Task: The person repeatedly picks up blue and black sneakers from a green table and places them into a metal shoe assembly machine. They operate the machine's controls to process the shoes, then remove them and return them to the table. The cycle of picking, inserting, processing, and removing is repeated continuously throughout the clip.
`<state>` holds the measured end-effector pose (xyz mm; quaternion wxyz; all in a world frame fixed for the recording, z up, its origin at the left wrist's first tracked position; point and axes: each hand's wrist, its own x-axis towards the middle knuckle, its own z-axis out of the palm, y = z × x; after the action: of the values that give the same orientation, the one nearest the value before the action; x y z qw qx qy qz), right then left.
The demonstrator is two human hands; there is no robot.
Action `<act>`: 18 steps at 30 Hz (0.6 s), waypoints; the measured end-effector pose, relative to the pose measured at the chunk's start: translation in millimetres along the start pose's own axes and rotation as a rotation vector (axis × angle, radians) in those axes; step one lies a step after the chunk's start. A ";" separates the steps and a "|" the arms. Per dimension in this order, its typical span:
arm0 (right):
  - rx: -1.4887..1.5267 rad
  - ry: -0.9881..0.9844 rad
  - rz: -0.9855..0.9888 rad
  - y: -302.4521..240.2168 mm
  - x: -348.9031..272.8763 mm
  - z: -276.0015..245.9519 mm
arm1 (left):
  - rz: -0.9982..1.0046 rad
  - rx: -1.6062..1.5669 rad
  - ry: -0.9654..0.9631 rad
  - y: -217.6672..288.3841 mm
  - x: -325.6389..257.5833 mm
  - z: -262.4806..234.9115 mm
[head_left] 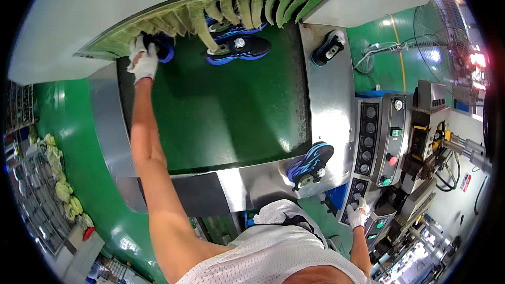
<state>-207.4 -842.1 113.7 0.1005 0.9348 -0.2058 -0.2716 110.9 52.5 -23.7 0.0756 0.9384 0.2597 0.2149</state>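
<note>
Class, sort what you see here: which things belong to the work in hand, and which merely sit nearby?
In hand:
- left gloved hand on a dark blue shoe at the curtain
- green conveyor belt
- right gloved hand on the grey button panel

Nearby:
- blue-striped black shoe on the steel ledge
- wire-caged fan

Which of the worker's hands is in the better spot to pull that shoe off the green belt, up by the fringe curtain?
Left. The left hand is stretched out and already on the dark shoe at the curtain. The right hand rests low on the control panel, well away.
</note>
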 end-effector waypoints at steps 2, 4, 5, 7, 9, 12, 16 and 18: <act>0.261 -0.118 0.097 -11.7 -9.4 -7.9 | 0.116 0.168 -0.119 -45.4 21.7 27.1; 0.284 -0.101 0.090 14.4 -10.8 26.3 | 0.180 0.320 -0.176 -64.8 26.5 45.0; 0.246 -0.128 0.123 18.3 -11.8 29.1 | 0.198 0.346 -0.125 -65.0 20.6 53.2; 0.248 -0.100 0.126 11.5 -31.5 34.5 | 0.248 0.328 -0.110 -35.3 12.6 38.8; 0.331 -0.146 0.120 -27.6 -44.8 2.1 | 0.022 0.125 -0.108 19.3 -15.6 0.1; 0.286 -0.143 0.043 -47.8 -47.3 -16.7 | 0.176 0.032 -0.162 14.7 -77.5 -13.0; 0.388 -0.158 -0.067 -68.6 -45.2 -15.3 | 0.108 -0.080 -0.219 65.9 -163.4 -55.7; 0.552 -0.151 -0.197 -99.6 -48.1 -55.4 | 0.077 -0.151 -0.259 84.1 -189.7 -78.0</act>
<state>-181.0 -727.5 152.4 -0.2000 0.9193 -0.1871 -0.2827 -32.0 -115.6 -1.5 0.1703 0.9592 0.1947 0.1139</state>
